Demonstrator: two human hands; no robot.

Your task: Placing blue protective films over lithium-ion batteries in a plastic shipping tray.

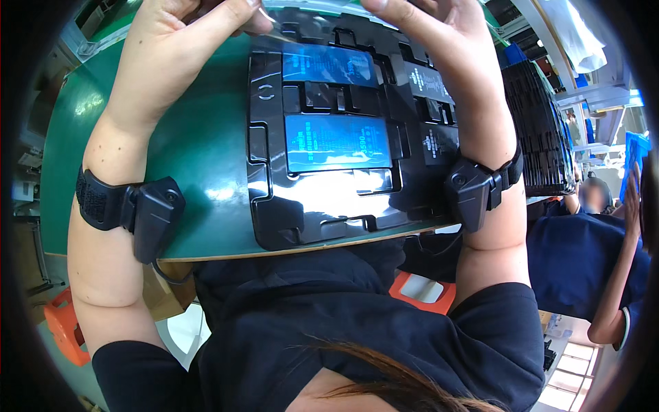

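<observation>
My left hand [185, 34] is raised at the top, over the green table beside the tray. Its thumb and fingers are pinched together, and something thin and blurred shows at the tips; its kind is unclear. My right hand [439, 27] is above the tray's far right part with the thumb stretched away from the fingers; the upper frame edge cuts the fingertips off. Below both hands lies a black moulded plastic tray [264, 165]. In its left column sit two blue film-covered flat battery packs, the nearer pack [336, 143] and the farther pack [329, 65]. Dark labelled packs [431, 143] show in the right column, partly behind my right forearm.
The green table [206, 158] ends close to my body. A tall stack of black trays [539, 130] stands at the right. Beyond it is another person in dark blue [583, 254] with one arm raised. Orange stools [66, 326] are below table level. Each forearm wears a strapped black device [158, 213].
</observation>
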